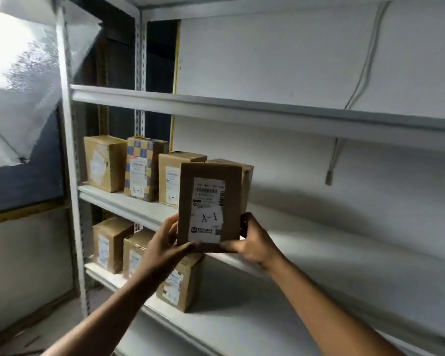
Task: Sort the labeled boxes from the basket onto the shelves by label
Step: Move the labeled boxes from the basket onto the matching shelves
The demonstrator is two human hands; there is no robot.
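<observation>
left hand (165,242) and right hand (252,240) gripping A-1 box (210,206) | 3 boxes (144,168) standing left on middle shelf (319,240) | 3 more (113,245) sitting below

Readable text, all on shipping labels:

- Held box (209,206), centre frame: handwritten "A-1" on the lower part of its white label. Printed line, barcode and small type above and below are too blurred to read.
- Checkered box (145,168), middle shelf, left of centre: "A-1" handwritten at the label's bottom.
- Plain brown box (174,177) just right of it: "A-" at the label's bottom, rest hidden behind the held box.
- Remaining boxes' labels: print illegible.
</observation>
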